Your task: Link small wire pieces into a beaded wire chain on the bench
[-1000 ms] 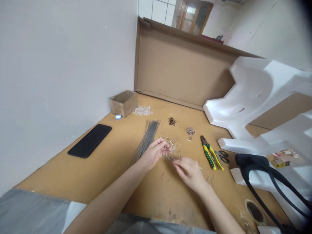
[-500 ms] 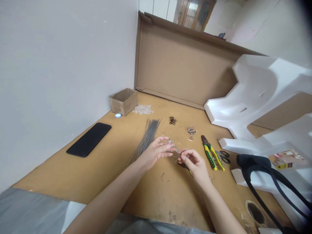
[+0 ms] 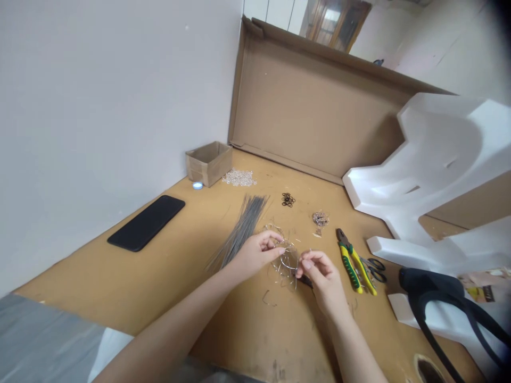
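Observation:
Between my hands is a loose, ring-like tangle of thin silvery wire (image 3: 288,261), with short ends sticking out. My left hand (image 3: 259,252) pinches its left side between thumb and fingers. With closed fingertips, my right hand (image 3: 321,274) grips the wire's right side. A bundle of straight grey wires (image 3: 245,226) lies just beyond my left hand. Under my right hand, the dark jaws of a tool (image 3: 305,280) show in part; the rest is hidden. A bent wire scrap (image 3: 269,299) lies nearer to me.
Yellow-green pliers (image 3: 353,260) and scissors (image 3: 376,268) lie at right, near white foam (image 3: 383,247). Behind are black rings (image 3: 288,199), a small coil of wire (image 3: 320,218), clear bits (image 3: 239,177) and a cardboard box (image 3: 209,165). A black phone (image 3: 147,223) lies left.
My left hand's spread fingers have closed into a pinch on the wire. The tangle now shows as a wider ring between my hands. The camera view has shifted slightly.

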`<state>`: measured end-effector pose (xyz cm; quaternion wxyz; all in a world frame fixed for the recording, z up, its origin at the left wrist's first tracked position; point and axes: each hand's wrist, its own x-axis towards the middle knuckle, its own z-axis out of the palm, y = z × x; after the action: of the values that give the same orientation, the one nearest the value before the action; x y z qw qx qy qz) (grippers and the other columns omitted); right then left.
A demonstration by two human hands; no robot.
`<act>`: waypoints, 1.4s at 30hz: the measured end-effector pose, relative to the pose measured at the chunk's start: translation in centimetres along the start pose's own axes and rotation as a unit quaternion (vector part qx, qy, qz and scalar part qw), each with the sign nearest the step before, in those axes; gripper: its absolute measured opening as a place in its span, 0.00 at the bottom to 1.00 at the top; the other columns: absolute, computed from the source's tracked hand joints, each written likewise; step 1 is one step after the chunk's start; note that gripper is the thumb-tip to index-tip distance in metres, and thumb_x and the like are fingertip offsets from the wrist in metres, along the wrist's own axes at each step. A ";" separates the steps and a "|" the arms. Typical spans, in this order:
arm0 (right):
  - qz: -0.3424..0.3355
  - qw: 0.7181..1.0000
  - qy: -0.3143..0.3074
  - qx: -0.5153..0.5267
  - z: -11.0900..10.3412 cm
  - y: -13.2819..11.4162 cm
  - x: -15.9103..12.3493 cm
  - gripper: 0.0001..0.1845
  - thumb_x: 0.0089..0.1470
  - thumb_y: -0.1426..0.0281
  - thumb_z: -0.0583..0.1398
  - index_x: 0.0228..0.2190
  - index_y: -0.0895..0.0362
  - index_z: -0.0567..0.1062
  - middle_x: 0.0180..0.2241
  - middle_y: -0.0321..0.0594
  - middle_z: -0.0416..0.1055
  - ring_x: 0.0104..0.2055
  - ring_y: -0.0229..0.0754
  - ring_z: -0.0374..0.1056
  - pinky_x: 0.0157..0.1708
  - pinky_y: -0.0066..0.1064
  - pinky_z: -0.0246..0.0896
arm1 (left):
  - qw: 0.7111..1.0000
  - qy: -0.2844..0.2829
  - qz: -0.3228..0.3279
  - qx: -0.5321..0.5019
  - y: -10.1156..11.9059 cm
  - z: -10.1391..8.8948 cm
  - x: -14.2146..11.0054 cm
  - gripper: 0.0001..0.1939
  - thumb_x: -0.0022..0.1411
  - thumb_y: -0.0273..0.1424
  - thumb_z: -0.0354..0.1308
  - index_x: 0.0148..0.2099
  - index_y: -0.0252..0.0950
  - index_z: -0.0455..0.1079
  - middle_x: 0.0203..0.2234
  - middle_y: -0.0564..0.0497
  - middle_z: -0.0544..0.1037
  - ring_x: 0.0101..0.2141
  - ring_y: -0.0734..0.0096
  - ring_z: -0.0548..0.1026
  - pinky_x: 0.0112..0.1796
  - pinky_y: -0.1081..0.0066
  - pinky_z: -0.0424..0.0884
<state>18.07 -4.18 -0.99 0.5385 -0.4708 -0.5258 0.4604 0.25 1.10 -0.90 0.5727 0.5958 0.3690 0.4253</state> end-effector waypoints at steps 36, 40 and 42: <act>0.133 0.967 0.081 0.203 0.2 0.6 0.2 0.10 0.43 0.69 0.65 0.31 0.56 0.73 0.26 0.37 0.71 0.23 0.34 0.65 0.25 0.27 0.66 | 0.998 0.060 0.010 -0.023 0.7 0.7 -0.7 0.08 0.52 0.34 0.57 0.35 0.36 0.68 0.14 0.61 0.62 0.17 0.81 0.63 0.21 0.79 0.59; 0.106 0.977 0.088 0.163 0.2 0.9 0.1 0.09 0.44 0.67 0.65 0.30 0.56 0.73 0.27 0.37 0.71 0.23 0.34 0.65 0.26 0.28 0.65 | 0.998 0.061 0.015 -0.022 0.7 0.7 -0.7 0.08 0.52 0.34 0.57 0.35 0.36 0.68 0.14 0.61 0.62 0.17 0.81 0.63 0.21 0.79 0.59; 0.088 0.981 0.100 0.139 0.2 1.2 0.0 0.09 0.44 0.67 0.64 0.31 0.56 0.72 0.27 0.36 0.71 0.24 0.34 0.65 0.27 0.28 0.65 | 0.998 0.064 0.013 -0.012 0.6 0.7 -0.7 0.07 0.52 0.34 0.57 0.34 0.37 0.68 0.13 0.61 0.62 0.17 0.81 0.62 0.20 0.79 0.58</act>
<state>17.90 -4.02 -2.20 0.6063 -0.4791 -0.3568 0.5250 0.60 0.20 -0.35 0.5492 0.5654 0.3923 0.4742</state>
